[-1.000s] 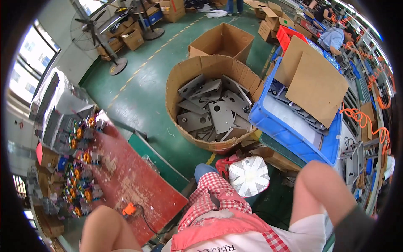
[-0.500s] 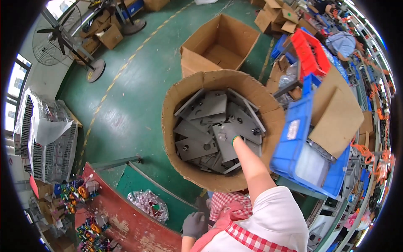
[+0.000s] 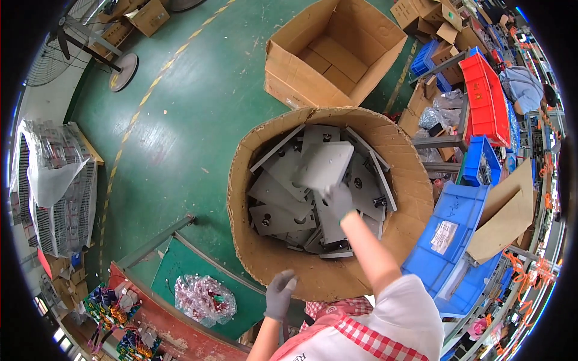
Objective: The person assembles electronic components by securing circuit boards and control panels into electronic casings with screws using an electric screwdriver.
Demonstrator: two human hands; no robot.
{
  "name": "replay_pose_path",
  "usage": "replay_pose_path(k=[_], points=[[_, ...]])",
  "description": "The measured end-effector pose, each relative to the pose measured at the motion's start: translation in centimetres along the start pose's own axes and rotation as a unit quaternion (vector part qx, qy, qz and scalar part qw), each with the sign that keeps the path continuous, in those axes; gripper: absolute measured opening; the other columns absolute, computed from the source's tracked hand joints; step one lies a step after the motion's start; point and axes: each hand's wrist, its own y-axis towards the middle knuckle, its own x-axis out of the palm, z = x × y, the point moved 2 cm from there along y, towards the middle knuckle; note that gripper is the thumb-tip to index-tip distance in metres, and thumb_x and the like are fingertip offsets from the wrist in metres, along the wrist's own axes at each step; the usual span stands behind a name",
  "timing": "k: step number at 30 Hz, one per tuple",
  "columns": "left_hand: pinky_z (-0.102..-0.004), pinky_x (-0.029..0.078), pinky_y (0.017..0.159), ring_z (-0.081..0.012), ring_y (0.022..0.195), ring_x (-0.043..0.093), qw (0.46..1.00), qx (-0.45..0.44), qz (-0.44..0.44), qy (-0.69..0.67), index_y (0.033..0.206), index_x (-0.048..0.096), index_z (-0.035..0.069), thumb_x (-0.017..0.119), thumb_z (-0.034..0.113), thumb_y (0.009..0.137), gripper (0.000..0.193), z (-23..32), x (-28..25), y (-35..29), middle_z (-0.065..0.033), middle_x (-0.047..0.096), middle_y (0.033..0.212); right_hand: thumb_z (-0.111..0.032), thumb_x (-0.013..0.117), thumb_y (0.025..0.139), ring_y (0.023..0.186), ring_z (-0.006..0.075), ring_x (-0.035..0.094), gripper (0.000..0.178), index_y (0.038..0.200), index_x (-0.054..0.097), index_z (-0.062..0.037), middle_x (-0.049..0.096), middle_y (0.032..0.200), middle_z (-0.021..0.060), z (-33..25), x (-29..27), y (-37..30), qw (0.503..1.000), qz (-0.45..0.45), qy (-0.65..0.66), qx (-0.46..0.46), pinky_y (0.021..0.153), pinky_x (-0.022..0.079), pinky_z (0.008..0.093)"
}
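My right hand [image 3: 338, 201], in a grey glove, grips the near edge of a flat grey metal panel [image 3: 325, 163] and tilts it above the pile. Below it, several grey panels [image 3: 274, 218] with round holes and small dark fittings lie jumbled in a large round cardboard drum [image 3: 259, 271]. My left hand [image 3: 280, 293], also gloved in grey, is by the drum's near rim, with its fingers together and slightly bent. Nothing shows in it, though its palm side is partly hidden.
Behind the drum stands an open cardboard box [image 3: 301, 78]. Blue crates [image 3: 448, 219] and a red crate [image 3: 483, 99] line the right side. A red-topped bench [image 3: 180, 343] and a clear plastic bag [image 3: 205, 299] are at lower left. A wrapped stack [image 3: 57, 186] stands far left.
My right hand has lifted a panel off the pile and tilted it. My left hand has risen from beside my body to the drum's near rim. The view has shifted.
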Motion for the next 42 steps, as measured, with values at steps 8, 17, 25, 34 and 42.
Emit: replay_pose_path(k=[8, 17, 25, 34, 42], points=[[-0.0454, 0.041, 0.097, -0.0252, 0.118, 0.045, 0.864, -0.08, -0.102, -0.486, 0.13, 0.039, 0.003, 0.062, 0.025, 0.084, 0.056, 5.6, 4.1, 0.8, -0.0093, 0.048, 0.127, -0.014, 0.069, 0.067, 0.116, 0.0232, 0.05, 0.064, 0.123, 0.048, 0.0084, 0.056, 0.123, 0.0143, -12.0, -0.1, -13.6, 0.889, -0.41, 0.059, 0.196, 0.099, 0.038, 0.0356], [-0.0391, 0.051, 0.084, -0.0251, 0.102, 0.056, 0.918, -0.029, 0.157, -0.364, 0.12, 0.046, 0.0, 0.058, 0.0, 0.069, 0.053, -0.4, -4.5, -7.6, -0.012, 0.053, 0.111, -0.033, 0.059, 0.088, 0.082, 0.0234, 0.063, 0.041, 0.114, 0.052, -0.0024, 0.061, 0.103, 0.0156, -5.5, 13.4, 10.3, 0.947, -0.104, -0.211, 0.219, 0.055, 0.054, 0.0338], [-0.042, 0.052, 0.075, -0.0282, 0.088, 0.061, 0.865, -0.07, 0.212, -0.449, 0.116, 0.047, 0.0, 0.054, 0.004, 0.063, 0.054, -2.1, -2.7, -10.1, -0.0122, 0.058, 0.105, -0.031, 0.063, 0.077, 0.1, 0.0313, 0.062, 0.041, 0.106, 0.062, -0.0025, 0.061, 0.113, 0.0197, 3.5, 11.0, 23.9, 0.926, 0.164, -0.318, 0.119, 0.083, 0.05, 0.0399], [-0.0397, 0.052, 0.071, -0.0272, 0.077, 0.061, 0.816, -0.039, 0.194, -0.543, 0.103, 0.054, -0.003, 0.054, 0.008, 0.063, 0.041, -4.7, -3.1, -16.3, -0.0122, 0.063, 0.087, -0.023, 0.053, 0.087, 0.067, 0.0151, 0.053, 0.01, 0.09, 0.055, -0.0137, 0.056, 0.079, 0.0017, -7.7, 8.3, 1.4, 0.982, 0.075, 0.126, 0.116, 0.047, 0.042, 0.0255], [-0.0487, 0.046, 0.093, -0.034, 0.106, 0.055, 0.747, 0.146, 0.216, -0.611, 0.122, 0.046, -0.006, 0.049, 0.005, 0.07, 0.054, -12.0, -4.5, -30.0, -0.0173, 0.056, 0.116, -0.021, 0.068, 0.073, 0.111, 0.0223, 0.049, 0.059, 0.126, 0.047, -0.0054, 0.051, 0.12, 0.0076, -19.6, 12.2, -29.4, 0.927, -0.357, -0.068, -0.091, 0.098, 0.04, 0.0404]])
